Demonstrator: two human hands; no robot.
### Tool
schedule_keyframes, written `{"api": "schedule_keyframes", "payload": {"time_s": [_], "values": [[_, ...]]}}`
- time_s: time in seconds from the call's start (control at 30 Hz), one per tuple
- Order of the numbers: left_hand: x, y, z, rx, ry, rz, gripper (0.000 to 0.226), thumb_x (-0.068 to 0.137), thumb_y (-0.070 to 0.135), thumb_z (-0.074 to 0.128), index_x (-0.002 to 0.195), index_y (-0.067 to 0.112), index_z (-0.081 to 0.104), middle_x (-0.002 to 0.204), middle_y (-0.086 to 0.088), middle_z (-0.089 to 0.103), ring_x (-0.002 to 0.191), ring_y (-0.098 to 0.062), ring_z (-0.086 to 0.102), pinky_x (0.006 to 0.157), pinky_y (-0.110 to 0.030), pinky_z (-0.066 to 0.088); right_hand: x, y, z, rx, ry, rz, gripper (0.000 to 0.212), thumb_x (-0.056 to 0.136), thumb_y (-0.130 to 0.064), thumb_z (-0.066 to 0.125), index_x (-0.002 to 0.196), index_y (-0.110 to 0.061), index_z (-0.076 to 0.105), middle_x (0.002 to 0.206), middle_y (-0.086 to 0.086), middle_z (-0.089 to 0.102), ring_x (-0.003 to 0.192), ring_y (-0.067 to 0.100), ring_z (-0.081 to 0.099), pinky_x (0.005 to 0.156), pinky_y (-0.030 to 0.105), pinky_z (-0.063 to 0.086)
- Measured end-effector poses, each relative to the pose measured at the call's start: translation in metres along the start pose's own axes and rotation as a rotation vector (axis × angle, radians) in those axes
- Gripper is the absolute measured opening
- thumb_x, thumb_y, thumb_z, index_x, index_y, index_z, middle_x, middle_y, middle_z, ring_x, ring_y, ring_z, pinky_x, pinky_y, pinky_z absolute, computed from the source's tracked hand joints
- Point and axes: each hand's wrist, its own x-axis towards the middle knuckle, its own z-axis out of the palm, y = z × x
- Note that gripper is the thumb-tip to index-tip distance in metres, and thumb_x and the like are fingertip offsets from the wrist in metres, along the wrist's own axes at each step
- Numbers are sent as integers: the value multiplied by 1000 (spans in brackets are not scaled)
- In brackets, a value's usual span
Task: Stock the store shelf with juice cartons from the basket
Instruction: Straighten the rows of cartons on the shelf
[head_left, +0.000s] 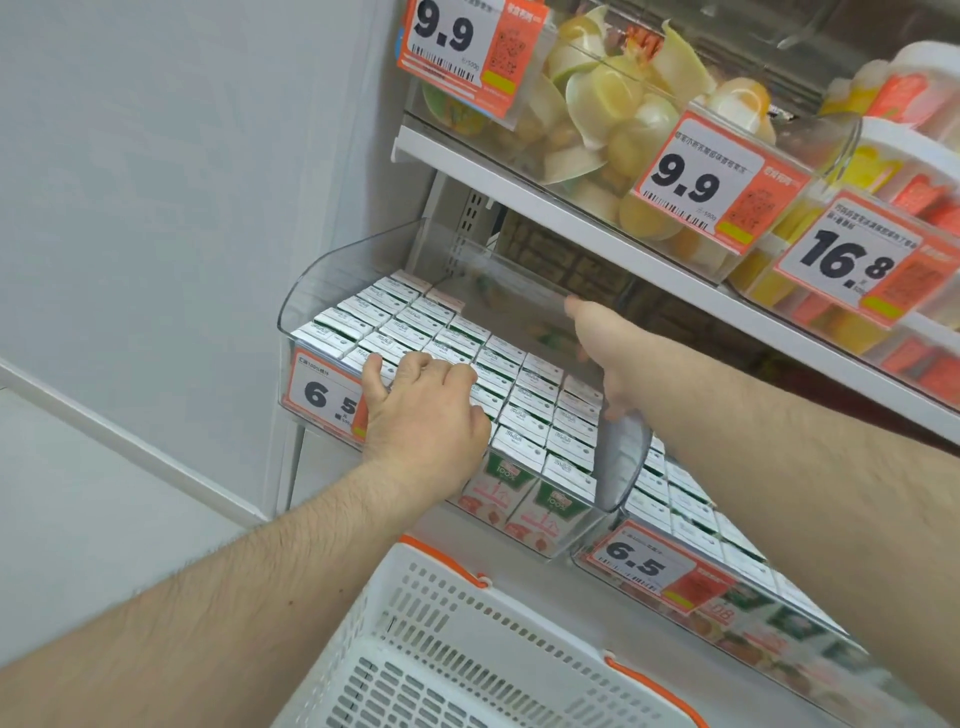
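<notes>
- Clear plastic bin (311, 291) holds juice cartons (524, 395) under both hands.
- Left hand (426, 410) rests on them, fingers loosely curled, holding nothing.
- Right hand (602, 343) grips the bin's divider (621, 462).

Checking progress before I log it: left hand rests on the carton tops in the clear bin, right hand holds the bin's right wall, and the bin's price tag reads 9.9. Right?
Not quite. In the head view the price tag on the clear bin reads 6.5; the 9.9 tags belong to the shelf above. The left hand does rest on the carton tops, and the right hand holds the bin's right wall.
</notes>
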Motion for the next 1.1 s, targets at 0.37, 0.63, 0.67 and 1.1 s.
{"api": "schedule_keyframes", "payload": {"time_s": [0.37,0.63,0.67,1.1], "values": [[-10,1,3,-6,-39,52,43,99,40,31,137,24,45,145,5,43,143,-17,20,117,-51,-7,-36,21,9,144,-25,181,73,100,-57,34,158,-20,9,165,12,6,149,43,9,117,65,10],[-13,-5,-4,-24,-12,73,45,99,40,36,138,21,45,146,0,44,145,-20,20,118,-48,-9,-68,23,17,144,-37,112,72,99,-58,36,158,-25,11,165,10,7,149,42,5,115,68,2],[-13,-6,-5,-35,6,74,44,99,39,38,138,21,46,146,1,44,144,-19,21,118,-48,-8,-70,22,17,141,-40,109,72,99,-58,36,158,-25,12,165,10,7,149,42,5,115,68,2],[-19,-32,-27,-366,304,-324,46,82,22,61,127,17,49,136,-6,35,130,-27,30,111,-39,20,-88,37,19,175,-74,153,81,88,-59,52,156,-28,19,164,4,17,148,34,20,116,56,17]]}}
